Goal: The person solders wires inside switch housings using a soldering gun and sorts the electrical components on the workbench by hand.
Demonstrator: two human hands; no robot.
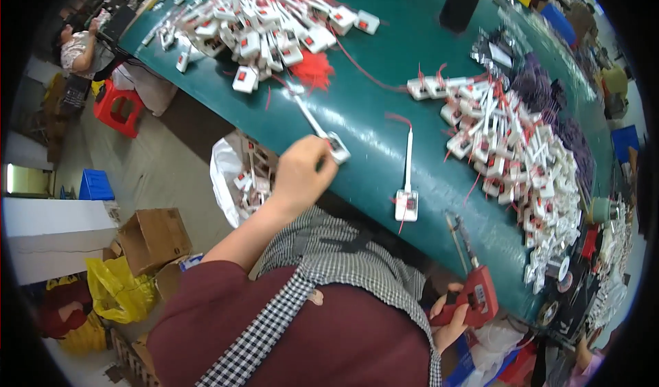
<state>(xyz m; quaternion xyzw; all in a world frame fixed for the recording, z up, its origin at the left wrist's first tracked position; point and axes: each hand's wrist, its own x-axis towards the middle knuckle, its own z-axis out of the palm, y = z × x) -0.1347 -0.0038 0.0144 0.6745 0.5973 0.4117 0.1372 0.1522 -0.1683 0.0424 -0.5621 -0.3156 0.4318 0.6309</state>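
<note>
White switch-and-tube assembly [328, 138] lies at the green surface's [384, 112] near edge, left hand's [298, 176] fingers closed on its boxy end, right hand [449, 318] gripping a red soldering gun [473, 292]; I judge a joining step, needing tip-to-part alignment.

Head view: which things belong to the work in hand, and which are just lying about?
In use:
- left hand gripping a white switch unit with strip
- right hand holding a red soldering gun
- single white unit lying between the hands
- piles of white units on the green table

Lying about:
- black phone
- cardboard box
- red stool
- yellow bag
</note>
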